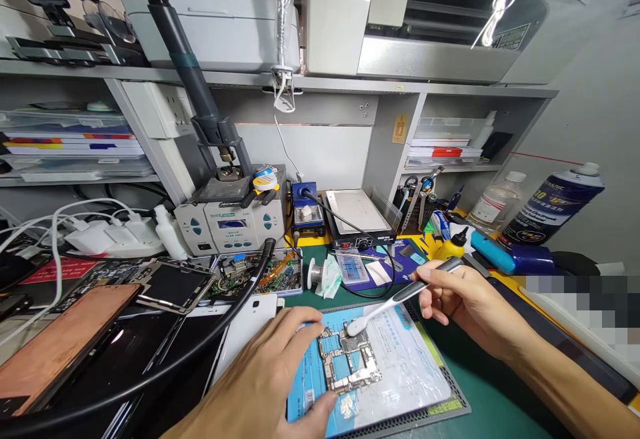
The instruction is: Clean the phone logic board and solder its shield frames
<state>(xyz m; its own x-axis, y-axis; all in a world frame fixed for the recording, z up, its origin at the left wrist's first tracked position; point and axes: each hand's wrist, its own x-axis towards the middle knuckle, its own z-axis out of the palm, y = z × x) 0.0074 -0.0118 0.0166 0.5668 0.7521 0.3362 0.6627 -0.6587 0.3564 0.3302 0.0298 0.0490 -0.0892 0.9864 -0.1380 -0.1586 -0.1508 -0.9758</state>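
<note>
A phone circuit board (367, 376) with square cut-outs lies on a blue and white printed packet (415, 372), which rests on a dark mat (450, 386). My left hand (273, 366) grips the board's left side, fingertips at its upper corner and thumb at its lower edge. In my right hand (460, 299) is a toothbrush (390, 302) with a white neck and dark handle, pinched between thumb and fingers. Its head touches the upper part of the board; the bristles face down and are hidden.
Left of the packet lie phone parts and a copper-coloured panel (65, 346). A black hose (200, 359) arcs across them. Behind stand a soldering station (235, 219), a hot plate (360, 212) and a solder spool (316, 274). Bottles and a spray can (555, 202) stand right.
</note>
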